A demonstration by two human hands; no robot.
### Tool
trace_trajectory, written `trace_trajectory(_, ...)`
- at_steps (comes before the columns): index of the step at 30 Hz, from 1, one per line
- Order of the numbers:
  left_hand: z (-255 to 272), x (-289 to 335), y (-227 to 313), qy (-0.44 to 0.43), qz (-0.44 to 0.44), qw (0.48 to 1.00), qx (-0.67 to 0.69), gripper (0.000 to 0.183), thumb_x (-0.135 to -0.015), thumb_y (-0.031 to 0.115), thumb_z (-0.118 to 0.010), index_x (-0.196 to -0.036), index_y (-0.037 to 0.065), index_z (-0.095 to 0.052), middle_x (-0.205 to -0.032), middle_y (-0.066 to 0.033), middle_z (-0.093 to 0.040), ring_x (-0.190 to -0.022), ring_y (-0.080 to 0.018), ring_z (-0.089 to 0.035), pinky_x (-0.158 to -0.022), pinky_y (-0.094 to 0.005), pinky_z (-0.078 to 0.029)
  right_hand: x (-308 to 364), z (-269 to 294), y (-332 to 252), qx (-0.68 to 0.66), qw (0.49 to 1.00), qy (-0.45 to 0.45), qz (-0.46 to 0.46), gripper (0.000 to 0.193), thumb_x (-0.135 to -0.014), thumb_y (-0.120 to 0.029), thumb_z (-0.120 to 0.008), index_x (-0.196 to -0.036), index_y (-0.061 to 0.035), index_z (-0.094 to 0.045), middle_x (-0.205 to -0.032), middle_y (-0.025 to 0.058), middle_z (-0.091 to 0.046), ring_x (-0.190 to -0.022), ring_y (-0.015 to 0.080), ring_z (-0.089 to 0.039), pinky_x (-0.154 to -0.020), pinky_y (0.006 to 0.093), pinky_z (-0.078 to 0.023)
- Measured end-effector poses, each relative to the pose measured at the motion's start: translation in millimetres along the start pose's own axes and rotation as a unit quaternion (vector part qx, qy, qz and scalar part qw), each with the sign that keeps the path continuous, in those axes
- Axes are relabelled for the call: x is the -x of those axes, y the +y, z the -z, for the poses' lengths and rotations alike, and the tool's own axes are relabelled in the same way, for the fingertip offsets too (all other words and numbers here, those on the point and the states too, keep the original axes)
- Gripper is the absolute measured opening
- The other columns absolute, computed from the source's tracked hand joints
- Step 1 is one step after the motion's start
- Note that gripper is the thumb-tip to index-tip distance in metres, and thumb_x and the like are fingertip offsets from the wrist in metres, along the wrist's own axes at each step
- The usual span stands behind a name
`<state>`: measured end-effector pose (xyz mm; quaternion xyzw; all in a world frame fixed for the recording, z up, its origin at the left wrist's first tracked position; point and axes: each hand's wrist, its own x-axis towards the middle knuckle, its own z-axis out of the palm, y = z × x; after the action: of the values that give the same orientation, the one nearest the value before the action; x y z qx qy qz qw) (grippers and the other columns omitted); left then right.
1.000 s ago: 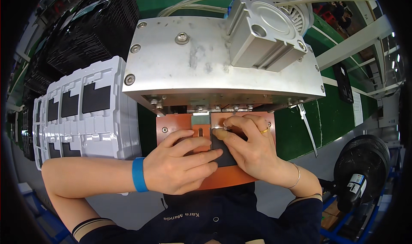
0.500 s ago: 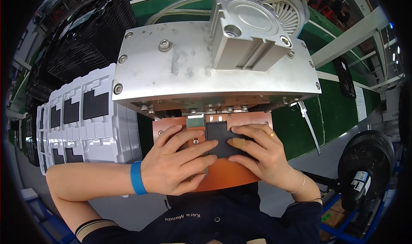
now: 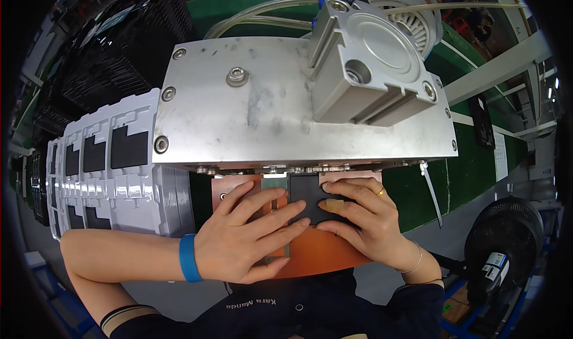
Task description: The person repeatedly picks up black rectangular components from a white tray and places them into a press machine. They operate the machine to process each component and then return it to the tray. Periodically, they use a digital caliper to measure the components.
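A flat, dark grey notched piece lies on the press's copper-coloured base, its far end close under the overhanging metal block. My left hand rests at its left side, fingers spread and fairly straight, with index and middle fingertips touching the piece's left edge. At the right side, my right hand has curled fingers on the notched edge and its thumb at the near edge, gripping the piece. Part of the piece is hidden under that hand. A green and copper strip runs beside the piece, partly under my left fingers.
The silver press block with an air cylinder overhangs the work. On the left are stacked white trays holding similar dark pieces, and black trays behind. A black fan stands at right; a thin metal strip hangs nearby.
The view has shifted, so the press block sits lower in the picture and hides its bolted underside. Both hands stay on the piece in nearly the same places.
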<state>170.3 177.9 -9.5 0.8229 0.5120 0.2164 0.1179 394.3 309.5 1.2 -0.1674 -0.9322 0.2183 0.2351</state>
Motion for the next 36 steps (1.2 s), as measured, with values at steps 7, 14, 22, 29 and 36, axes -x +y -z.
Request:
trace_trajectory(7,1.6,-1.0,0.9,-0.011,0.005,1.000,-0.001,0.054,-0.076,0.041,-0.067,-0.126,0.018,-0.068,-0.139,-0.0042,-0.057,-0.125,-0.0327,-0.048,-0.113,-0.0530,-0.027,-2.5,1.3,1.1,0.001,1.000,-0.003,0.001,0.031,-0.069,-0.021,-0.083,-0.094,-0.0050,-0.072,-0.109,0.0085,-0.067,-0.099,0.0265,-0.061,-0.084,0.0355,-0.051)
trace_trajectory(14,1.4,-0.5,2.6,-0.012,0.009,1.000,-0.001,0.054,-0.076,0.040,-0.066,-0.126,0.019,-0.068,-0.140,-0.0043,-0.057,-0.124,-0.0332,-0.048,-0.112,-0.0534,-0.028,0.1,0.1,1.7,-0.005,1.000,-0.012,-0.003,0.032,-0.071,-0.021,-0.082,-0.096,-0.0059,-0.070,-0.114,0.0087,-0.064,-0.099,0.0274,-0.058,-0.084,0.0365,-0.050)
trace_trajectory(22,3.9,0.7,1.5,0.004,-0.014,1.000,-0.015,0.055,-0.076,0.036,-0.065,-0.128,0.017,-0.066,-0.140,-0.0059,-0.056,-0.123,-0.0352,-0.048,-0.109,-0.0553,-0.032,-7.2,8.6,-4.4,-0.056,0.994,-0.083,-0.042,0.030,-0.075,-0.013,-0.080,-0.100,-0.0086,-0.064,-0.115,0.0091,-0.056,-0.106,0.0306,-0.054,-0.091,0.0415,-0.043)
trace_trajectory(29,9.5,1.5,8.8,0.059,-0.036,0.998,0.003,0.050,-0.078,0.027,-0.072,-0.126,0.013,-0.065,-0.138,-0.0132,-0.054,-0.121,-0.0342,-0.050,-0.104,-0.0510,-0.037,-2.8,24.8,-9.2,-0.163,0.980,-0.064,-0.099,0.036,-0.072,0.002,-0.078,-0.102,-0.0039,-0.060,-0.107,0.0097,-0.059,-0.104,0.0267,-0.062,-0.085,0.0354,-0.050)
trace_trajectory(36,28.2,-12.1,37.0,0.133,0.046,0.974,0.176,0.034,-0.082,0.007,-0.070,-0.116,0.002,-0.064,-0.106,-0.0157,-0.061,-0.094,-0.0307,-0.061,-0.081,-0.0364,-0.051,25.4,48.4,16.0,-0.521,0.759,-0.023,-0.390,0.029,-0.079,0.008,-0.076,-0.088,-0.0094,-0.054,-0.095,0.0037,-0.069,-0.084,0.0103,-0.067,-0.071,0.0239,-0.058)
